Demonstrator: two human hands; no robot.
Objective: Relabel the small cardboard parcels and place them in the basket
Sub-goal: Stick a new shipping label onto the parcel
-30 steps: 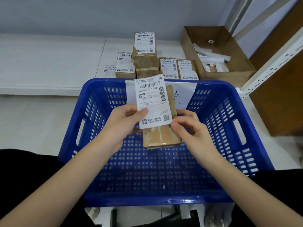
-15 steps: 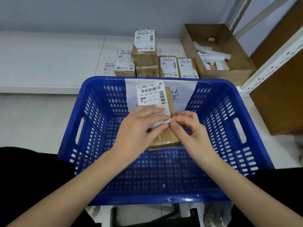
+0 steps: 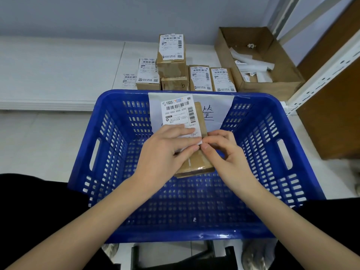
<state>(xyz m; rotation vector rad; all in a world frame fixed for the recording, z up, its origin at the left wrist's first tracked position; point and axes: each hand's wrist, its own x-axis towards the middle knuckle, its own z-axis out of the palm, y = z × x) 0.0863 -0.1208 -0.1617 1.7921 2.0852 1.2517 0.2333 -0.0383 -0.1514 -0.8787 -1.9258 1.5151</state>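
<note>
Over the blue basket (image 3: 303, 164), both hands meet on one small cardboard parcel (image 3: 196, 162), which is held above the basket's perforated floor and tilted with its far end raised. A white shipping label (image 3: 178, 115) lies along the parcel's top face, its barcode end reaching past the far edge of the box. The left hand (image 3: 167, 152) lies flat over the label's near half, fingers straight and pressing the paper down onto the cardboard. The right hand (image 3: 228, 152) comes in from the other side, fingers curled, thumb and forefinger pinching at the label's lower right corner (whether it also grips the box edge there is hard to tell). A white sheet with handwriting (image 3: 212, 110) hangs inside the basket's far wall, just behind the parcel. Beyond the basket, a cluster of labelled parcels (image 3: 171, 53) stands on the white surface, one stacked higher than the rest. To their right sits an open cardboard box (image 3: 282, 78) holding strips of white backing paper (image 3: 251, 63).
</note>
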